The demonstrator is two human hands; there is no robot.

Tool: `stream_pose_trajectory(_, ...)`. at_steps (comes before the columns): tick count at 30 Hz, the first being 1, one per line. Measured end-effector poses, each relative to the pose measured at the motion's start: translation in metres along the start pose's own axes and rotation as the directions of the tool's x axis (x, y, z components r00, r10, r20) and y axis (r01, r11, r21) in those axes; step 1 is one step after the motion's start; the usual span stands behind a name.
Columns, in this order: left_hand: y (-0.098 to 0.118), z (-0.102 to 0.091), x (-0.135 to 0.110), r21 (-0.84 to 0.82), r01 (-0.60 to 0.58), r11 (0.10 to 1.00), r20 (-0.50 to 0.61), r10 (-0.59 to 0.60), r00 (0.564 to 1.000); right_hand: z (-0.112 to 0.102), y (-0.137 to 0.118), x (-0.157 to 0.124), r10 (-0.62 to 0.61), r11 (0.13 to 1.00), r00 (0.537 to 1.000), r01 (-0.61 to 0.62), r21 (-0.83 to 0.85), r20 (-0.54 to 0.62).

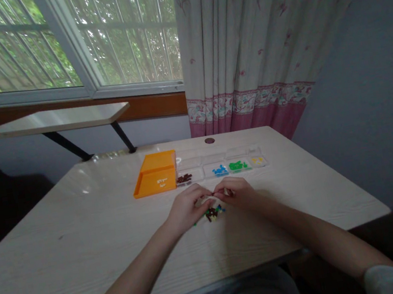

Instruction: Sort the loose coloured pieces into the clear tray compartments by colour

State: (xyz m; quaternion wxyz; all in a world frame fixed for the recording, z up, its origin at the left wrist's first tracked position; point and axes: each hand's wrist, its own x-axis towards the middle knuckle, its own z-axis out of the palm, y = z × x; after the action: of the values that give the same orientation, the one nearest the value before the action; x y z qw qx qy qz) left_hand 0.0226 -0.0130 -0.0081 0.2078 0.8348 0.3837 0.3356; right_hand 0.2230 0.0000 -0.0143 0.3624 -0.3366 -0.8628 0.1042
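Note:
My left hand (187, 208) and my right hand (236, 193) meet fingertip to fingertip above the light wooden table (85, 244). Both are pinched closed on a tiny piece that is too small to name. Just below them lies a small pile of mixed bricks (212, 212), brown, blue, green and pale. Behind the hands stands a clear compartment tray (221, 163) with brown bricks (184, 178), blue bricks (219, 169), green bricks (237, 165) and yellow bricks (258, 160) in separate cells.
An orange lid (156, 174) lies open to the left of the tray. A cable hole (209, 140) sits near the table's far edge. Behind are a small shelf (54, 121), a window and a pink-hemmed curtain (242, 60).

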Motion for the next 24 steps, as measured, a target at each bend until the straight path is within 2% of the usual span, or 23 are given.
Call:
stream_pose_trajectory(2, 0.0, -0.001, -0.001, 0.038, -0.065, 0.997, -0.026, 0.066, 0.998, -0.001, -0.001, 0.001, 0.0, 1.0, 1.0, 0.0, 0.001, -0.001)
stream_pose_trajectory(7, -0.003, 0.002, -0.001, 0.045, -0.071, 0.996, -0.107, 0.076, 0.991, -0.001, -0.004, 0.001, -0.023, 1.0, 1.0, 0.023, 0.014, -0.015)
stream_pose_trajectory(14, -0.002, 0.002, -0.001, 0.053, -0.14, 0.989, -0.102, 0.145, 0.984, 0.005, -0.001, 0.0, -0.075, 0.997, 0.996, 0.075, 0.002, -0.048)
stream_pose_trajectory(17, -0.003, 0.001, -0.001, 0.051, -0.16, 0.986, -0.104, 0.165, 0.981, 0.005, -0.001, 0.0, -0.054, 0.998, 0.998, 0.055, 0.012, -0.034)
stream_pose_trajectory(19, -0.003, 0.0, -0.001, 0.053, -0.164, 0.985, -0.114, 0.169, 0.979, 0.003, 0.001, 0.0, -0.032, 0.999, 0.999, 0.032, 0.02, 0.018)
stream_pose_trajectory(21, -0.001, -0.003, 0.0, 0.059, -0.151, 0.987, -0.16, 0.158, 0.974, -0.001, 0.006, -0.001, -0.027, 1.0, 0.992, 0.024, 0.02, 0.12)
stream_pose_trajectory(24, 0.001, -0.013, 0.001, 0.058, -0.116, 0.992, -0.273, 0.127, 0.954, -0.007, 0.015, -0.002, -0.038, 0.999, 0.95, 0.04, 0.001, 0.311)
